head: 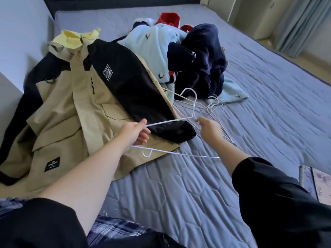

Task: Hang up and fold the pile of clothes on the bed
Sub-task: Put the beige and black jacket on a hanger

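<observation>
The step in hand is the hanging, and it is at its start: a hanger is being freed before any garment goes on it. The left hand [137,131] holds one white wire hanger [168,121] up off the bed [179,194], its fingers [143,122] pinching the tip of the hanger's left arm. The right hand [209,128] reaches in at the other side, just below the hanger's neck. Its fingers seem to touch the wire there, but the back of the hand hides them, so I cannot tell whether they grip it or lie straight.

Just behind the right hand, a tangle of loose hangers [212,106] lies on the bed, and the lifted hanger's right side runs close to them. A second hanger [188,155] lies flat under both wrists, near the bed's front edge.

The pile of clothes [179,51] sits in the middle of the bed, toward the head end. A beige and black jacket [75,111] is spread out along the left edge, one black sleeve reaching to just under the lifted hanger.

Next, the hanger has to come clear of the tangle, with its hook free of the other wires. Then the jacket, the nearest garment, looks the likely first candidate. Its collar lies toward the head of the bed, so the hanger would need to go in there, one shoulder at a time. Thin wire bends easily under a heavy jacket.
</observation>
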### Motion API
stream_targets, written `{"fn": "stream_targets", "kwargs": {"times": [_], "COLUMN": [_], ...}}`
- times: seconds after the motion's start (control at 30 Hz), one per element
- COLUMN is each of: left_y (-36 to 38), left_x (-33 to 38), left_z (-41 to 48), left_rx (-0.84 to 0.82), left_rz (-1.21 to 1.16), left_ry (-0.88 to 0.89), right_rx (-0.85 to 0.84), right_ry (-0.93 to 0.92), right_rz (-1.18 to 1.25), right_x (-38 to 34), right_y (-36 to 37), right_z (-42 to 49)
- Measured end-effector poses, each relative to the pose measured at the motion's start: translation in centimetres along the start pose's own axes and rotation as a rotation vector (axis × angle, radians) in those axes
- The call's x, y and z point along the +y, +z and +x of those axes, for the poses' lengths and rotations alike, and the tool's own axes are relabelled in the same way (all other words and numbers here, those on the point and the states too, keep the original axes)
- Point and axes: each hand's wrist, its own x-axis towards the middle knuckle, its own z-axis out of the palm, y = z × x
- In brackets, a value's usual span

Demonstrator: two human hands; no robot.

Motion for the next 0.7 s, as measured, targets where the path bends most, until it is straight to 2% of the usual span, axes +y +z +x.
{"fn": "stream_targets", "kwargs": {"times": [0.07, 0.13, 0.23, 0.33, 0.43, 0.57, 0.63, 0.7], "left_y": [1.0, 1.7, 1.6, 1.3, 1.7, 2.7, 3.2, 3.6], "left_x": [-0.7, -1.3, -1.6, -1.5, -1.6, -2.1, -2.2, -2.3], "left_z": [-0.2, -0.2, -0.1, 0.0, -0.3, -0.4, -0.5, -0.6], "left_rx": [-0.095, -0.101, -0.051, -0.059, -0.071, -0.044, -0.014, 0.022], "left_rz": [0.079, 0.053, -0.057, -0.154, -0.149, -0.109, -0.085, -0.055], "left_ry": [-0.018, -0.009, -0.001, -0.009, -0.018, -0.006, 0.001, 0.010], "right_rx": [-0.041, -0.052, 0.017, 0.141, 0.145, 0.251, 0.330, 0.393], "right_ry": [0.006, 0.060, 0.330, 0.688, 0.849, 1.127, 1.156, 1.136], "right_rz": [0.002, -0.079, -0.177, 0.105, 0.500, 0.843, 0.916, 0.860], "right_x": [0.6, 2.0, 5.8, 9.4, 11.0, 12.5, 13.1, 12.8], "right_y": [0.7, 0.7, -0.7, -2.7, -4.4, -5.7, -5.7, -5.6], "right_z": [-0.6, -1.2, -2.1, -3.5, -4.3, -5.0, -5.6, -6.4]}}
